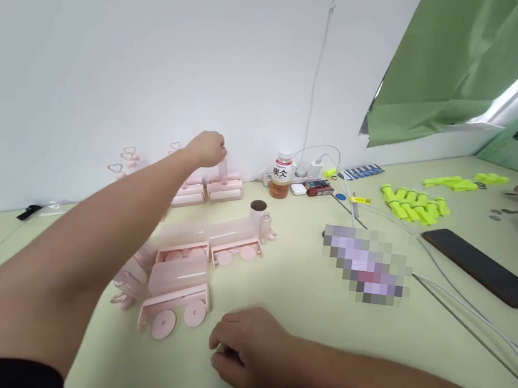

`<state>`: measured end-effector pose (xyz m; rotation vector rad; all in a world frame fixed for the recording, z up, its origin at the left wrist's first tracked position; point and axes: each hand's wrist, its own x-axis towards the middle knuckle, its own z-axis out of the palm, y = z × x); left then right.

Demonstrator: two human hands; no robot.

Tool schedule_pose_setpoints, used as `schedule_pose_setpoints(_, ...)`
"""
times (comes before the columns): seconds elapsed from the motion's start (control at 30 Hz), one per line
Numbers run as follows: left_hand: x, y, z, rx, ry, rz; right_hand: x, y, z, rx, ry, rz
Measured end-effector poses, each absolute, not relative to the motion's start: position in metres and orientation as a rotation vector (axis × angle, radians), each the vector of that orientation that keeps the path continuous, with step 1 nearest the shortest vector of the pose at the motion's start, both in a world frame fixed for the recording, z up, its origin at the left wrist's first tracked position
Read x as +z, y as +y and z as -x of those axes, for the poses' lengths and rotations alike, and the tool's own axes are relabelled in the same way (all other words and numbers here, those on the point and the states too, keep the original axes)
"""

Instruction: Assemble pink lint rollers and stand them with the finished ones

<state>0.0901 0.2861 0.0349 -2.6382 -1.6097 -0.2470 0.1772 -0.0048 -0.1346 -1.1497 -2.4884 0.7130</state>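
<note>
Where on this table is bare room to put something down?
Bare table lies between the pink wheeled carts and the blurred patch, and beyond the right hand. It is crowded near the wall, around the left hand, the drink bottle and the yellow-green pieces.

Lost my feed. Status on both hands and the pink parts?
Left hand closed on small clear pink tube above stacked pink plastic rollers. Right hand resting on green table, empty. Path clear.
</note>
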Motion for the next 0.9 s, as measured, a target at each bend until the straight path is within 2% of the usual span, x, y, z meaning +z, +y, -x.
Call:
schedule_pose_setpoints(0.23, 0.056, 0.254, -0.042, -0.314, -1.705, 2.706, -0.135, -0.005, -0.180, 0.732, -2.414, 1.115)
schedule_pose_setpoints(0.53, 0.049, 0.271, 0.008, 0.095, -1.773, 2.433, -0.140, -0.007, -0.177, 0.720, -2.357, 1.074)
schedule_pose_setpoints(0.73, 0.072, 0.280, -0.022, 0.320, -1.838, 2.239, -0.143, -0.007, -0.175, 0.707, -2.348, 1.114)
schedule_pose_setpoints(0.9, 0.062, 0.300, -0.076, 0.003, -1.714, 2.372, -0.146, -0.004, -0.172, 0.713, -2.391, 1.107)
